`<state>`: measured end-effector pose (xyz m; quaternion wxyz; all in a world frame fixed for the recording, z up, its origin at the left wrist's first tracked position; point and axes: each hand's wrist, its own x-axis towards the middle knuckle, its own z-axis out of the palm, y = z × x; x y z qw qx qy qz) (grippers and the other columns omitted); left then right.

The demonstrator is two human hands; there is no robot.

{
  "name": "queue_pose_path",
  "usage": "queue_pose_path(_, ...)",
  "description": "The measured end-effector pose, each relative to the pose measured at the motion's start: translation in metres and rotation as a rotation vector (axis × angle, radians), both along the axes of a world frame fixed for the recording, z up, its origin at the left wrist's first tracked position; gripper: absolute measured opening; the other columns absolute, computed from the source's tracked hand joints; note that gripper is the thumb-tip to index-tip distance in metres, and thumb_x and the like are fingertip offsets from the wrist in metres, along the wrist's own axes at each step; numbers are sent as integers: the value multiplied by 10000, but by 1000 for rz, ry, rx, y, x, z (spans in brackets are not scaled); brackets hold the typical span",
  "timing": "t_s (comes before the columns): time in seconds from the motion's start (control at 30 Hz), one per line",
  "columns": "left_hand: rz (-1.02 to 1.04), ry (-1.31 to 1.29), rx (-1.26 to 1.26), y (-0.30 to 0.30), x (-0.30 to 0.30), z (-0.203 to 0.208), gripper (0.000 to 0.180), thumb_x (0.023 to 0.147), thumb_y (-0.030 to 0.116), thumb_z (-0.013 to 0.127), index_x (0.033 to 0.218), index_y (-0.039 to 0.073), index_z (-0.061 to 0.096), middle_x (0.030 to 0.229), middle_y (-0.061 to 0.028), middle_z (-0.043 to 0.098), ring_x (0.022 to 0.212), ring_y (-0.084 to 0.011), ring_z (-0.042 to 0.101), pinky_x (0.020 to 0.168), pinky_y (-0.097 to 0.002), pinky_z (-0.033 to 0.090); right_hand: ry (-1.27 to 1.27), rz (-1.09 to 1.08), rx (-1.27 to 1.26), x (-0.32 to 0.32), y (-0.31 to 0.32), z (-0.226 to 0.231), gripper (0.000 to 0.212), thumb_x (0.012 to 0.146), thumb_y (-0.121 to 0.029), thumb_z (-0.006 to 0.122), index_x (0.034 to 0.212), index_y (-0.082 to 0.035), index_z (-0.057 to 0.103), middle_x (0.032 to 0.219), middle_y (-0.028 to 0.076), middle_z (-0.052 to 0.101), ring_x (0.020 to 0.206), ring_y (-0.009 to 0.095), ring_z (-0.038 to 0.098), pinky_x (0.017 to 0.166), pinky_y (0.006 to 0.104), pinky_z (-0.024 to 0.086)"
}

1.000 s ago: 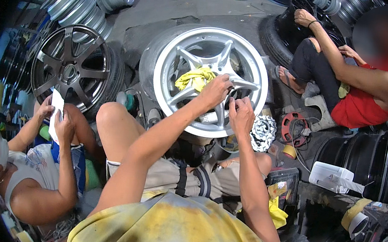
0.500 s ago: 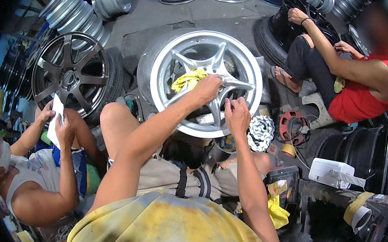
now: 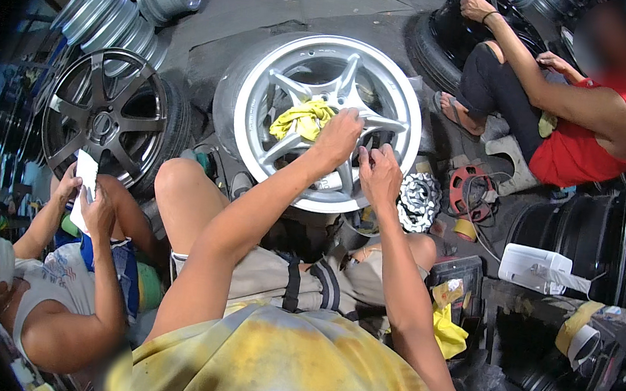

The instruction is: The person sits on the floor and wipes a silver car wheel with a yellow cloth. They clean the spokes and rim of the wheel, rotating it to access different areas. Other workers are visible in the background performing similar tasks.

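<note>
A silver multi-spoke wheel rim point(image 3: 243, 114) lies face up in front of my knees. My left hand point(image 3: 340, 137) is over its hub, fingers curled down and closed on something too small or hidden to make out. Against a lower right spoke rests my right hand point(image 3: 381, 175), its fingers bent and pinched together; whatever they grip does not show. A crumpled yellow cloth point(image 3: 300, 120) is draped over the spokes just left of my left hand.
A person in red point(image 3: 593, 142) sits at far right by a black wheel. Another point(image 3: 72, 276) at left holds white paper point(image 3: 86, 177) near a dark grey wheel point(image 3: 109, 122). Stacked rims point(image 3: 109, 22), a red reel point(image 3: 469, 190) and a white box point(image 3: 536, 269) stand around.
The whole view has shifted slightly, so the wheel sits a little higher and further left. Both hands keep nearly the same places on it, and the right fingers have drawn in slightly.
</note>
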<state>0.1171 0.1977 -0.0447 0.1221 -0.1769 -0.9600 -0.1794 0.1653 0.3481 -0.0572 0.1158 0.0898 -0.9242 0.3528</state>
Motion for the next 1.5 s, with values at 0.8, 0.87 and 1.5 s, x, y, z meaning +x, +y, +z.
queue_pose_path(0.8,23,-110,448,-15,11,-9,199,798,40,589,916,-64,710,882,-237,639,888,-426,637,832,-495,499,11,-20,-19,1,-4,-3,290,949,-264,652,812,-13,703,898,158,608,777,405,640,685,501,490)
queue_pose_path(0.87,35,-16,519,-7,3,-13,194,803,25,580,917,-63,710,885,-234,639,893,-421,639,838,-491,499,9,-6,-20,-1,-4,-3,297,952,-264,646,801,-13,695,901,158,609,782,405,641,687,503,489)
queue_pose_path(1.5,-164,-308,177,-67,-18,52,277,798,149,685,1034,29,766,923,-218,727,849,-348,706,790,-424,546,-41,12,-220,0,4,-1,284,962,-276,664,882,-9,716,834,121,578,719,292,592,666,402,459)
